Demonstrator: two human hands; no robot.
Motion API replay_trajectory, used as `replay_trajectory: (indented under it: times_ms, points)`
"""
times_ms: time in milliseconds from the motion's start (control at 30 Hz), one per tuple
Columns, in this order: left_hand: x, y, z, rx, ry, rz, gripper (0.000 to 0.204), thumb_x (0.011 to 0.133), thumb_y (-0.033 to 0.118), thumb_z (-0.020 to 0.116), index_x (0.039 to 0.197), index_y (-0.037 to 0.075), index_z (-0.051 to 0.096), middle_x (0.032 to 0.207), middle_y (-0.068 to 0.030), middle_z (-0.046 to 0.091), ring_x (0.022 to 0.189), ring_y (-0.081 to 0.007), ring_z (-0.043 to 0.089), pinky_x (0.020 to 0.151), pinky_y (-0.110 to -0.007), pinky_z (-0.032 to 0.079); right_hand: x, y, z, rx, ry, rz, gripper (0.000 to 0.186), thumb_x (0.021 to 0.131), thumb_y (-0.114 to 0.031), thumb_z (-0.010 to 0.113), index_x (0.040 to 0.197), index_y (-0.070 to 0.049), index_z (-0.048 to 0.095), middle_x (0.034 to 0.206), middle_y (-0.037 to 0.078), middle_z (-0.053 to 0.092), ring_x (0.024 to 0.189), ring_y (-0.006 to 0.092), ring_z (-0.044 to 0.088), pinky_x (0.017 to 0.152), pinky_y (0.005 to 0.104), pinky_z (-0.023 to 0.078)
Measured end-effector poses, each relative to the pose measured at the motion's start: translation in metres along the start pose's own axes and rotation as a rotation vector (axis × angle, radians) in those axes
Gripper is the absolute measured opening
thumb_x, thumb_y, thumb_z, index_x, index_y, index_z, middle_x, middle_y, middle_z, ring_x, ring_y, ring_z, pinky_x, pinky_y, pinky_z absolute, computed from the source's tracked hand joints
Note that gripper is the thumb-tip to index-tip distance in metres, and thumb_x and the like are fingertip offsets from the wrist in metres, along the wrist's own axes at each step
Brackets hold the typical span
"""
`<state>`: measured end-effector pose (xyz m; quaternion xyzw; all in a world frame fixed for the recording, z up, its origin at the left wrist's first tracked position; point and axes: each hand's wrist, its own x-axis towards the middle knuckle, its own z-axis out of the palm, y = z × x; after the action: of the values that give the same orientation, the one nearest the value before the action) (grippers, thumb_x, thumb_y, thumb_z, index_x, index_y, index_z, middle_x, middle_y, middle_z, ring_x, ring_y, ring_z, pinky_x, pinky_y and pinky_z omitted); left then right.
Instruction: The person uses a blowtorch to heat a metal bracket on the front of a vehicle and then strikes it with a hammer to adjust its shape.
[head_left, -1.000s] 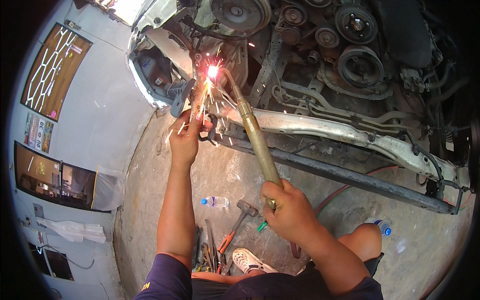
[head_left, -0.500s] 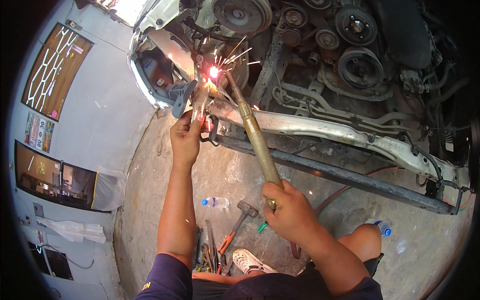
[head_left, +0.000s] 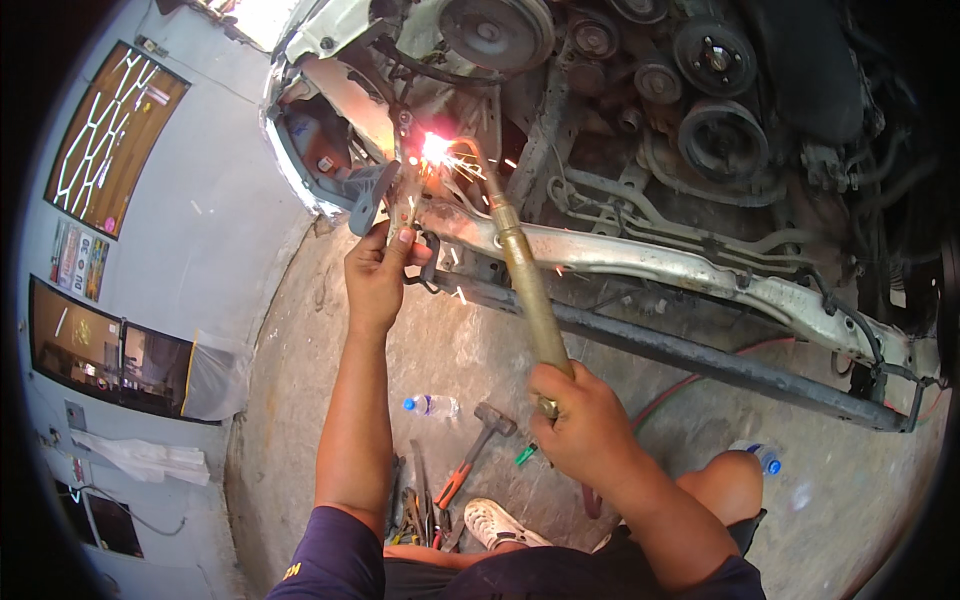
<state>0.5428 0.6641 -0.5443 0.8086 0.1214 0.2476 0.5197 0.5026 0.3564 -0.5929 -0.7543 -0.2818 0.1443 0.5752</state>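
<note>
My right hand (head_left: 588,420) is wrapped round the lower end of a brass gas torch (head_left: 530,285), whose bent tip points up and left. Beyond that tip, a bright pink-white glow with sparks (head_left: 437,150) hides the metal under it. My left hand (head_left: 378,275) is closed at the left end of the silver car front crossmember (head_left: 600,245), thumb and fingers pinching a thin metal strip (head_left: 413,212) just below the glow. A grey bracket (head_left: 374,195) stands beside these fingers, and a black bent bracket (head_left: 430,260) lies just right of them.
Engine pulleys (head_left: 722,140) and hoses fill the upper right. A dark lower bar (head_left: 700,355) runs under the crossmember. On the concrete floor lie a water bottle (head_left: 432,405), a hammer (head_left: 475,455), a green lighter (head_left: 526,454), hand tools (head_left: 420,510) and a red hose (head_left: 665,395).
The torch tip has shifted slightly right, and the glow has grown wider, with sparks now spraying lower and to the right. Both hands keep their holds.
</note>
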Motion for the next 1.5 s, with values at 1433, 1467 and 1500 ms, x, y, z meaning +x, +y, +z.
replay_trajectory:
  times_ms: [1433, 1467, 1500]
  points:
    - [-0.006, 0.004, 0.004, 0.286, 0.039, 0.093, 0.037, 0.103, 0.002, 0.060, 0.139, -0.008, 0.059, 0.107, -0.0111, 0.075, 0.086, -0.0148, 0.074, 0.076, -0.028, 0.060, -0.003, -0.001, -0.002, 0.039, 0.143, 0.052, 0.020, 0.082, -0.006, 0.070, 0.099, -0.010, 0.061, 0.095, 0.021, 0.063, 0.086, 0.0455, 0.066, 0.075, 0.0515, 0.054]
    - [-0.007, 0.007, 0.008, 0.272, 0.053, 0.072, 0.037, 0.103, 0.002, 0.060, 0.140, -0.008, 0.059, 0.107, -0.0112, 0.075, 0.086, -0.0148, 0.074, 0.077, -0.028, 0.060, -0.002, -0.003, -0.002, 0.055, 0.162, 0.039, 0.017, 0.081, -0.004, 0.068, 0.096, -0.009, 0.060, 0.092, 0.021, 0.062, 0.084, 0.0447, 0.065, 0.074, 0.0498, 0.053]
    - [-0.008, 0.009, 0.010, 0.259, 0.067, 0.050, 0.038, 0.103, 0.003, 0.060, 0.140, -0.008, 0.059, 0.107, -0.0112, 0.075, 0.085, -0.0149, 0.074, 0.077, -0.028, 0.060, 0.000, -0.007, -0.001, 0.070, 0.182, 0.026, 0.015, 0.080, -0.003, 0.067, 0.093, -0.007, 0.059, 0.090, 0.020, 0.061, 0.082, 0.0438, 0.065, 0.072, 0.0481, 0.053]
